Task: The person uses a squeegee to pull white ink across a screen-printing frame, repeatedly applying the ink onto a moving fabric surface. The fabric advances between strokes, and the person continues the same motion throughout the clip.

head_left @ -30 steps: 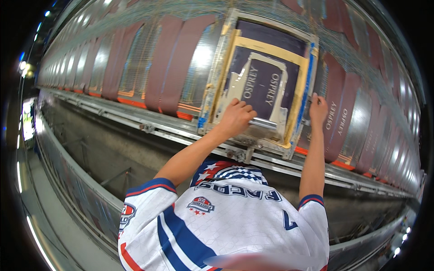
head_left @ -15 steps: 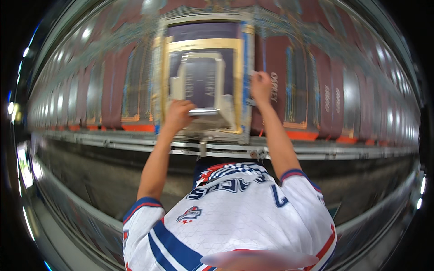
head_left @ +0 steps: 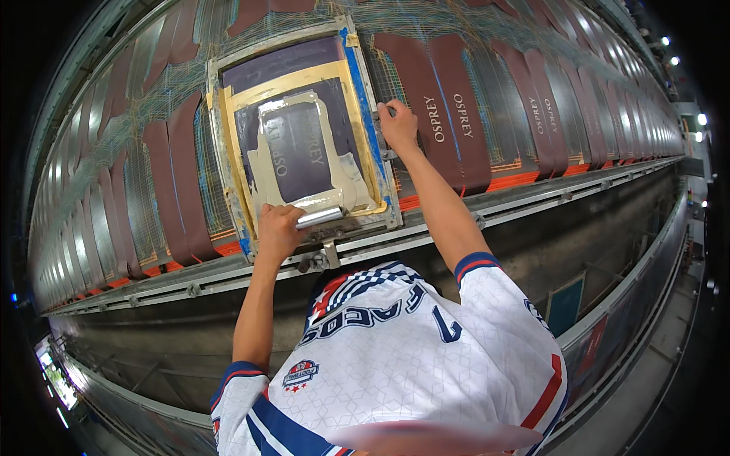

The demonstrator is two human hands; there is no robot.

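A screen-printing frame [head_left: 389, 194], edged with blue and yellow tape, lies tilted on the long table in front of me. Cream-coloured ink [head_left: 266, 169] rings the dark printing area of its mesh. Near the frame's close end my left hand [head_left: 280, 230] is closed on one end of a squeegee [head_left: 322, 218] with a shiny metal holder, which rests across the ink. The squeegee's blade is mostly hidden. My right hand [head_left: 400, 129] is at the frame's right rail, fingers curled and pinched against its edge.
Maroon fabric pieces [head_left: 471, 114] with pale lettering lie in rows on both sides of the frame. A metal rail [head_left: 532, 199] with small stops runs along the table's near edge. An orange strip [head_left: 509, 176] lines that side. Another long table edge [head_left: 639, 266] stands behind me.
The view has tilted, so the table now slants up to the right and the frame sits further left. Both hands keep their places, the left on the squeegee, the right at the rail.
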